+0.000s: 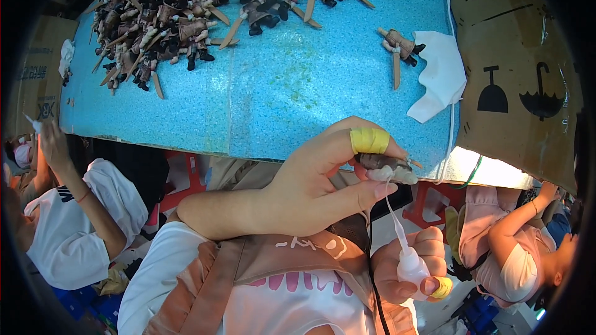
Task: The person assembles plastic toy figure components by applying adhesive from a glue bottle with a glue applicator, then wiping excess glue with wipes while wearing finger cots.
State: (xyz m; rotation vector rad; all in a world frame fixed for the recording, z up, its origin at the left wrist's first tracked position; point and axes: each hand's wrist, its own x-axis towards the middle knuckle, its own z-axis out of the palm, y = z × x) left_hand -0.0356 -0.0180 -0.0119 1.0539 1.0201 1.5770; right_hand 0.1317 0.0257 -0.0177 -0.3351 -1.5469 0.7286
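Observation:
My left hand (335, 177), with yellow tape round one finger, pinches a small dark-and-pale figurine (386, 169) in front of the table edge. In my right hand (428, 251) is a small white squeeze bottle (411, 267) with a long thin nozzle, and yellow tape wraps a finger there too. The nozzle's thin tip reaches up to the figurine, beside my left thumb; whether it touches cannot be made out. One finished-looking figurine (400, 46) in brown with two long tan blades lies at the table's right.
A large heap of similar figurines (167, 22) covers the blue table's (261, 99) far left. A torn white sheet (442, 74) and a white cable lie at right, beside a cardboard box (518, 68). Co-workers sit on both sides; the left person's hand (54, 149) holds a similar bottle.

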